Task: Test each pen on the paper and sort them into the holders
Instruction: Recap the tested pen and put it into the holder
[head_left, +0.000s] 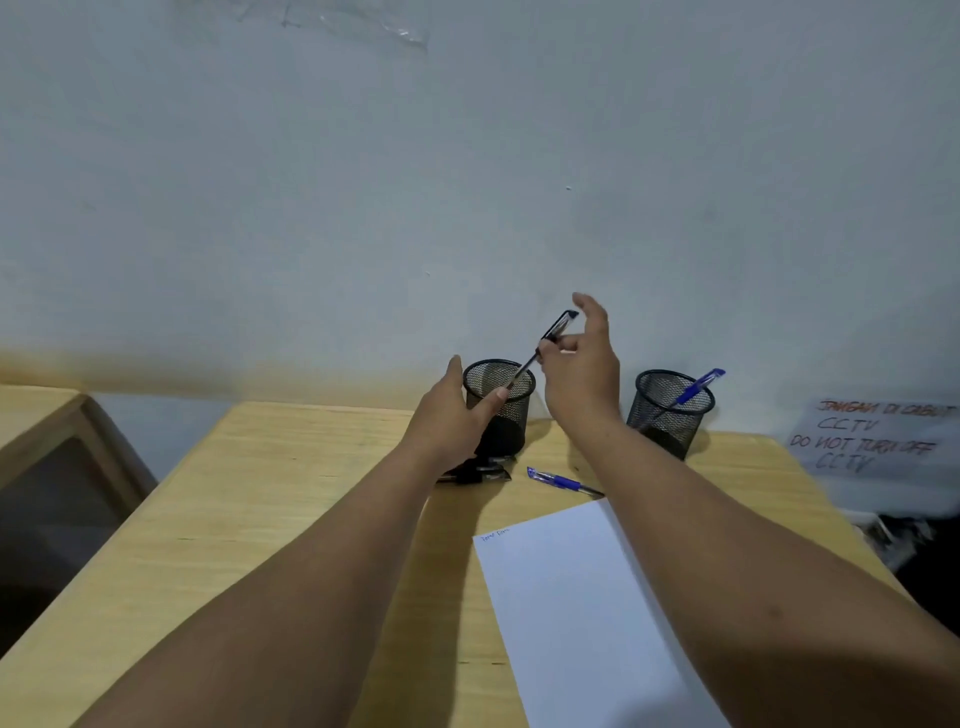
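Sorting step: the right hand pinches a black pen, apparently tip-down, over the left holder gripped by the left hand; next, release it inside.

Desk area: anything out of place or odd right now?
Nothing damaged or spilled. One blue pen lies loose on the desk between the holders, unsorted, and black pens lie at the foot of the left holder.
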